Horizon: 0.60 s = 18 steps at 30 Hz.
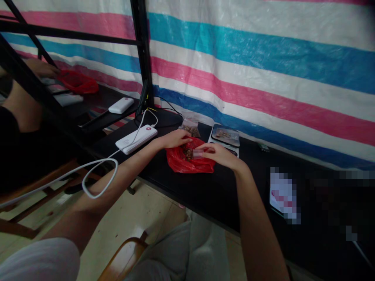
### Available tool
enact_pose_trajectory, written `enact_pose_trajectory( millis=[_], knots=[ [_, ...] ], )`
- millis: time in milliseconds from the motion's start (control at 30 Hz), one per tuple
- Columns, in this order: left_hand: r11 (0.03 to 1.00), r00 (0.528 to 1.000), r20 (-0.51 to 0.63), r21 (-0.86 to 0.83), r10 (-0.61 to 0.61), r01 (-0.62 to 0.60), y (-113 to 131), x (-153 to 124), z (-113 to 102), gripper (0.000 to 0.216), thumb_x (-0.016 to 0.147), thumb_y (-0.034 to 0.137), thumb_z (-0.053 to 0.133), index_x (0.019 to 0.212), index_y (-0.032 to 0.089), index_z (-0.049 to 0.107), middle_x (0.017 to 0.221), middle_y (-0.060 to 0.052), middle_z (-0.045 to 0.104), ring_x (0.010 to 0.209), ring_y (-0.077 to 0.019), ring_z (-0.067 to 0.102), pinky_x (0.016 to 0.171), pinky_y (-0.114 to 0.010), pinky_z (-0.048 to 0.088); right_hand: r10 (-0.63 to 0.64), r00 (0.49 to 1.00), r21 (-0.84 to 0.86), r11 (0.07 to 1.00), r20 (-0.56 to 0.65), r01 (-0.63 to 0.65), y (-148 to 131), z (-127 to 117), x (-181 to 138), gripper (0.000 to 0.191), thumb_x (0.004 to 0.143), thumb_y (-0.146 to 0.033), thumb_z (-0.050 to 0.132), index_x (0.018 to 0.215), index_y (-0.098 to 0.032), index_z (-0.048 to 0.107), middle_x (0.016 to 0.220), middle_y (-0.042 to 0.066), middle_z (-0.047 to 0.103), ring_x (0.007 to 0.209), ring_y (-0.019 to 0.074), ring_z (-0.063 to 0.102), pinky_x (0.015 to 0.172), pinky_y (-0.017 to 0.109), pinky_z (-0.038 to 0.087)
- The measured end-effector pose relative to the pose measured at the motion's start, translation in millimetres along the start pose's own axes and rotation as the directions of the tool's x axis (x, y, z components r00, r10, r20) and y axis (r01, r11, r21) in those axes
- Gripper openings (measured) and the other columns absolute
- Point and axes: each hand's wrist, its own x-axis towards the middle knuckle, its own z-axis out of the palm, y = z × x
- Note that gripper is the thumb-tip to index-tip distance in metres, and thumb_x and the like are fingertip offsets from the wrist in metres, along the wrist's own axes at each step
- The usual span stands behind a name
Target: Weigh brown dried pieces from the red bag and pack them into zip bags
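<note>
A red plastic bag (187, 164) lies open on the black table (211, 191), with small brown pieces inside it. My left hand (177, 138) reaches into the bag's mouth, fingers curled over the pieces; what they pinch is too small to name. My right hand (218, 153) holds a small clear plastic bag (198, 153) at the red bag's right edge, fingers closed on it.
A small scale (225, 136) with brown pieces on its pan stands behind the bag, beside a clear packet (190, 127). Two white power banks (136, 138) (121, 105) with a cable (96, 171) lie at left. Another person's hand (41, 68) and red bag (77, 82) are far left.
</note>
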Motion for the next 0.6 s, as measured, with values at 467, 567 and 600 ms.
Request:
enact_pose_trajectory(
  millis=[467,567,600],
  knots=[
    [0.968,0.969,-0.192,-0.224,-0.155,0.111,2.8,6.7,43.7,0.027,0.085,0.046,0.035,0.09,0.02,0.042,0.075,-0.001,0.054,0.07,-0.0182,0.054,0.067,-0.028,0.038,-0.111,0.908,-0.372,0.927,-0.403,-0.052,9.9,-29.3,-12.7,0.023,0.07,-0.029,0.062,0.09,-0.019,0.058,0.094,0.005,0.063,0.085,0.0199,0.06,0.079,0.037,0.046],
    [0.958,0.969,-0.201,-0.275,-0.141,0.083,7.0,6.9,46.8,0.022,0.084,0.041,0.038,0.087,0.02,0.044,0.072,0.0,0.055,0.069,-0.0181,0.055,0.066,-0.028,0.039,-0.209,0.913,-0.226,0.965,-0.35,0.135,-13.5,-16.5,-10.7,0.037,0.074,-0.031,0.059,0.109,-0.023,0.051,0.108,0.005,0.059,0.095,0.0174,0.058,0.085,0.034,0.045],
    [0.95,0.969,-0.202,-0.301,-0.144,0.078,8.1,7.3,47.7,0.02,0.084,0.039,0.039,0.087,0.02,0.044,0.072,0.0,0.055,0.069,-0.0181,0.055,0.066,-0.028,0.039,-0.215,0.933,-0.174,0.97,-0.289,0.17,-19.8,-11.0,-9.8,0.041,0.075,-0.032,0.058,0.113,-0.024,0.049,0.111,0.005,0.058,0.094,0.0164,0.058,0.085,0.032,0.046]
  ],
)
